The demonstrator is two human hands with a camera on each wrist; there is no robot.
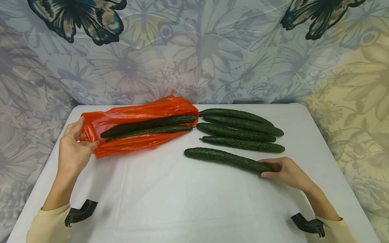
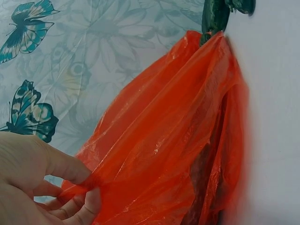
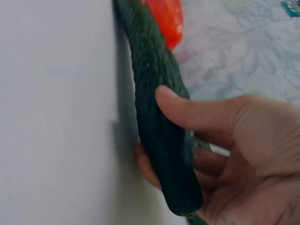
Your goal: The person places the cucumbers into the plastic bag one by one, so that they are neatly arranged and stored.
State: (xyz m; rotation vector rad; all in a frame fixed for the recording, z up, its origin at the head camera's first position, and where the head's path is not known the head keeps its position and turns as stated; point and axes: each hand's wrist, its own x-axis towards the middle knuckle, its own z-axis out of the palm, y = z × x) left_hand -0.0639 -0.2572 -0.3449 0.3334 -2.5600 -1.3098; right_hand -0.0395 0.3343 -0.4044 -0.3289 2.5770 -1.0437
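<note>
My left hand (image 1: 74, 145) pinches the open edge of an orange-red plastic bag (image 1: 143, 113), which lies at the back left of the table with two cucumbers (image 1: 152, 124) inside it. In the left wrist view the thumb and fingers of the hand (image 2: 51, 183) grip the thin film of the bag (image 2: 150, 140). My right hand (image 1: 287, 172) holds one end of a long dark green cucumber (image 1: 225, 158). The right wrist view has the thumb of the hand (image 3: 234, 136) across the cucumber (image 3: 159, 103) and fingers around its other side.
Several cucumbers (image 1: 240, 130) lie side by side to the right of the bag, behind the held one. A white cloth (image 1: 182, 202) covers the table. Patterned fabric (image 1: 209, 50) with flowers and butterflies hangs behind it.
</note>
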